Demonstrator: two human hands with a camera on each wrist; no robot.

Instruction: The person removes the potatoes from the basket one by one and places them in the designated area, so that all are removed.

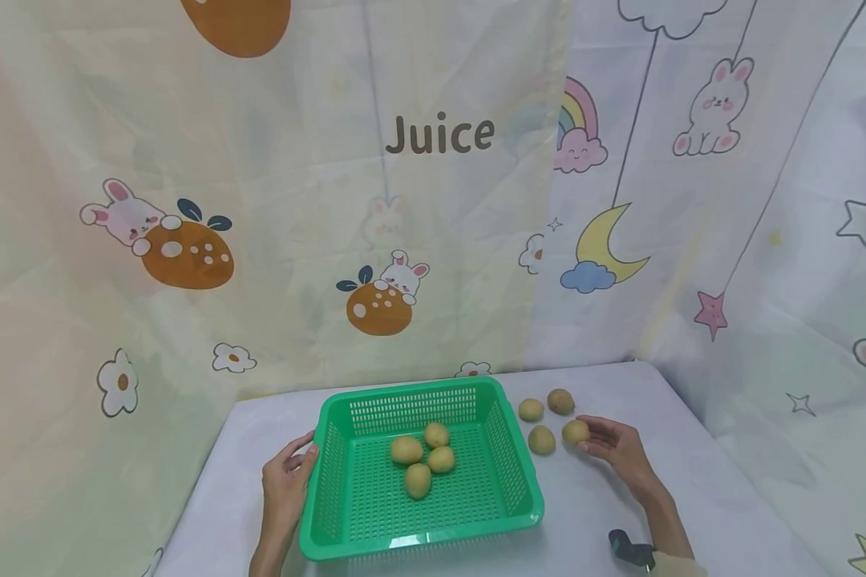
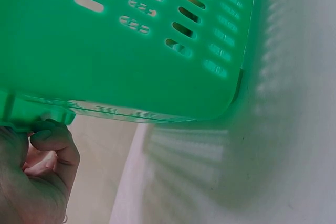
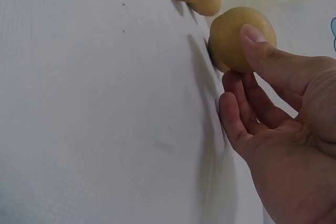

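A green plastic basket (image 1: 422,525) with slotted walls stands on the table, several potatoes (image 1: 418,481) lying together on its floor. My left hand (image 1: 286,485) grips the basket's left rim; in the left wrist view the thumb and curled fingers (image 2: 58,142) are at the edge of the rim. To the right of the basket, my right hand (image 1: 621,450) holds a potato (image 1: 576,433) between thumb and fingers. The right wrist view shows the thumb lying across that potato (image 3: 233,38). Three more potatoes (image 1: 541,440) rest on the table between it and the basket.
White cloth covers the table (image 1: 584,513). Behind it and at both sides hang printed curtains (image 1: 281,240) with rabbits, fruit and stars. A dark strap-like device (image 1: 629,550) sits by the right wrist.
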